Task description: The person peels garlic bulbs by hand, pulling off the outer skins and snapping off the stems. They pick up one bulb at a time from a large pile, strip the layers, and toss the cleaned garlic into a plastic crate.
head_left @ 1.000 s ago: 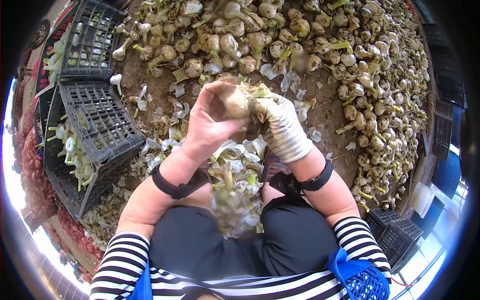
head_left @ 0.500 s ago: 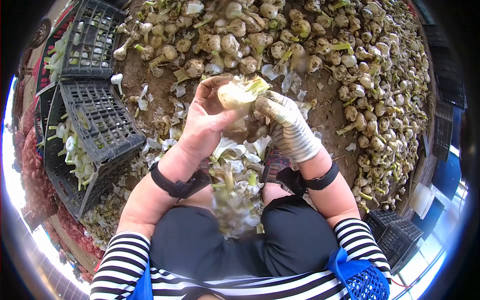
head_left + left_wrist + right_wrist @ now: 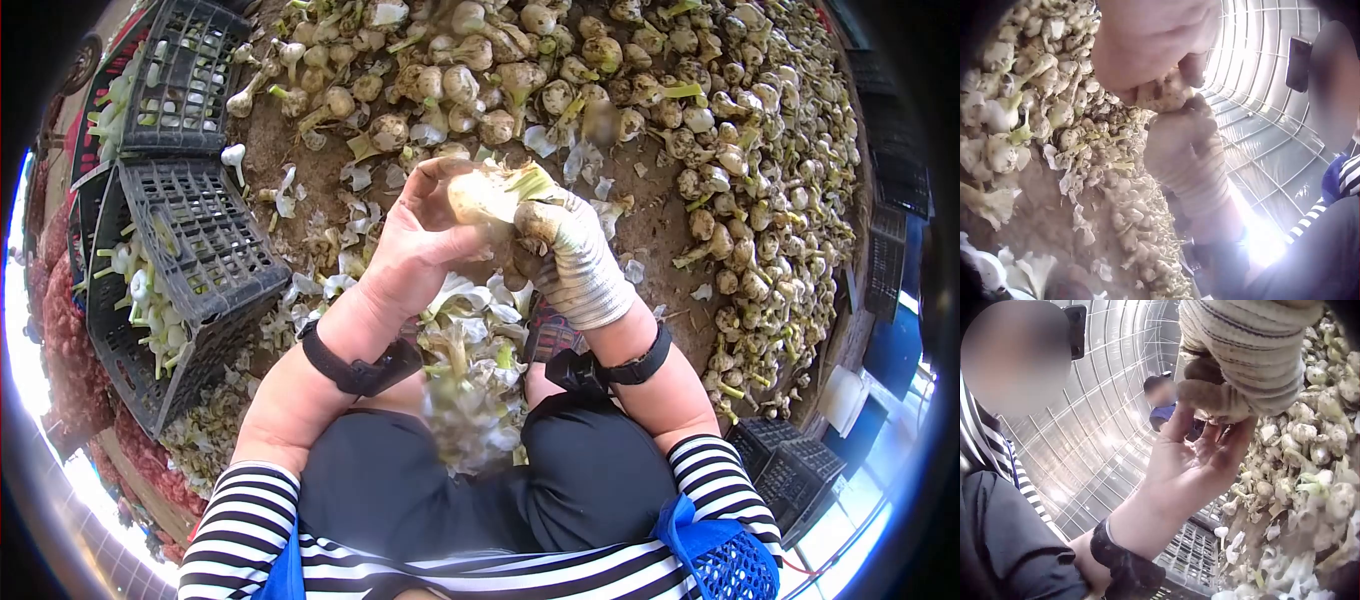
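In front of me a pale garlic bulb (image 3: 480, 196), with a short greenish stalk stub pointing right, is held between both hands. My bare left hand (image 3: 415, 245) grips its round end, fingers behind and thumb along the near side. The right hand (image 3: 578, 265), in a striped, soiled glove, pinches it by the stalk side with thumb and fingers. In the left wrist view the bulb (image 3: 1166, 94) shows dirty skin between the two hands. The right wrist view has the gloved hand (image 3: 1241, 362) meeting the bare one, the bulb mostly hidden behind the fingers.
Unpeeled garlic (image 3: 740, 200) is heaped ahead and to the right. Black crates (image 3: 205, 240) at the left contain cleaned white garlic. Loose skins (image 3: 470, 400) lie between the legs. Red mesh sacks (image 3: 70, 330) stand farther left. Another person (image 3: 1163, 403) is in the background.
The bulb has been turned and looks whiter than a second ago, its stalk end showing more. The gloved hand shifted away right and down, then came back in close to the bulb.
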Motion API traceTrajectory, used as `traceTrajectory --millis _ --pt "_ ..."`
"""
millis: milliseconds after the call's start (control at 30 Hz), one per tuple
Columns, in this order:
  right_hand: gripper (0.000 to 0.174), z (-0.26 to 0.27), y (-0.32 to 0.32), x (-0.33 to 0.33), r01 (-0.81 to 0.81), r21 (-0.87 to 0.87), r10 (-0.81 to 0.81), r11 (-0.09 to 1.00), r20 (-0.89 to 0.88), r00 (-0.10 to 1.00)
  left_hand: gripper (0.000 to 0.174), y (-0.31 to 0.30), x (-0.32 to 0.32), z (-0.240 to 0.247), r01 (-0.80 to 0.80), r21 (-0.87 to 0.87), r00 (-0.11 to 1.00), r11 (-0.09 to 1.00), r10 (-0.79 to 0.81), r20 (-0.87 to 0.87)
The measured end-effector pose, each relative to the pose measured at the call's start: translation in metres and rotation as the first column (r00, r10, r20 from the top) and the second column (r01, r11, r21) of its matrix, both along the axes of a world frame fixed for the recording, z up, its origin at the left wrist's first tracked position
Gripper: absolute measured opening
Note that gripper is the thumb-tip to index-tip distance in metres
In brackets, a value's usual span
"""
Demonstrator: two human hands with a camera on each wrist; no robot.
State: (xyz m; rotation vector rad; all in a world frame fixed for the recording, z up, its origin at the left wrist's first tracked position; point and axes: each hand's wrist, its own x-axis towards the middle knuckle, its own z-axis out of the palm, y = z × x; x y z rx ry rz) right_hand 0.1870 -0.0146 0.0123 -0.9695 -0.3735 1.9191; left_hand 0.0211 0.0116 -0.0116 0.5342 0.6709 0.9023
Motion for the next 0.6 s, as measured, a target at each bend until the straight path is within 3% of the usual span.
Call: traceTrajectory --millis 67,100,133,167,233,267,300,367,400,467,533,600 --pt "0.028 0.0 -0.002 -0.001 0.019 -0.017 -0.02 1.0 -0.055 0.998 0.056 0.001 -0.002 0.0 0.012 -0.024 1.0 1.0 -0.013 -0.003" --pt "0.028 0.001 -0.003 -0.001 0.037 -0.034 -0.04 0.999 -0.109 0.993 0.056 0.001 -0.003 0.0 -0.001 -0.131 0.996 0.991 0.012 0.084" --pt "0.028 0.0 -0.002 0.0 0.038 -0.034 -0.041 0.999 -0.109 0.993 0.055 0.001 -0.003 0.0 -0.005 -0.238 0.985 0.971 0.045 0.166" --pt "0.028 0.0 0.0 0.001 0.02 0.003 -0.02 1.0 -0.004 1.0 0.055 0.001 -0.003 0.001 -0.003 -0.238 0.985 0.971 0.044 0.166" --pt "0.028 0.001 0.001 0.003 -0.002 0.039 -0.002 0.999 0.101 0.995 0.056 0.002 -0.002 0.003 -0.056 0.051 0.998 0.997 0.054 0.037" --pt "0.028 0.004 0.001 0.003 -0.007 0.04 0.002 0.999 0.146 0.989 0.056 0.002 -0.001 0.002 -0.055 0.051 0.998 0.997 0.054 0.037" --pt "0.028 0.005 0.001 0.004 -0.015 0.04 0.007 0.999 0.19 0.982 0.057 0.001 0.0 0.002 -0.085 0.185 0.995 0.979 0.094 -0.04" --pt "0.028 0.003 0.002 0.005 -0.045 0.033 0.036 0.998 0.231 0.972 0.061 0.001 0.006 0.0 -0.114 0.384 0.969 0.916 0.187 -0.16" --pt "0.028 0.002 0.002 0.005 -0.072 0.026 0.062 0.997 0.272 0.96 0.061 0.001 0.006 -0.002 -0.114 0.383 0.969 0.917 0.187 -0.159" --pt "0.026 0.002 0.001 -0.001 -0.041 0.063 0.017 0.997 0.339 0.941 0.062 0.0 0.005 -0.007 -0.011 0.618 0.91 0.786 0.264 -0.319" --pt "0.026 0.003 0.001 -0.001 -0.04 0.036 0.03 0.999 0.254 0.967 0.063 -0.001 0.005 -0.008 0.001 0.64 0.903 0.768 0.274 -0.33" --pt "0.026 0.008 0.001 -0.004 -0.027 0.013 0.024 1.0 0.212 0.977 0.062 -0.002 0.004 -0.006 -0.003 0.539 0.948 0.842 0.175 -0.267"
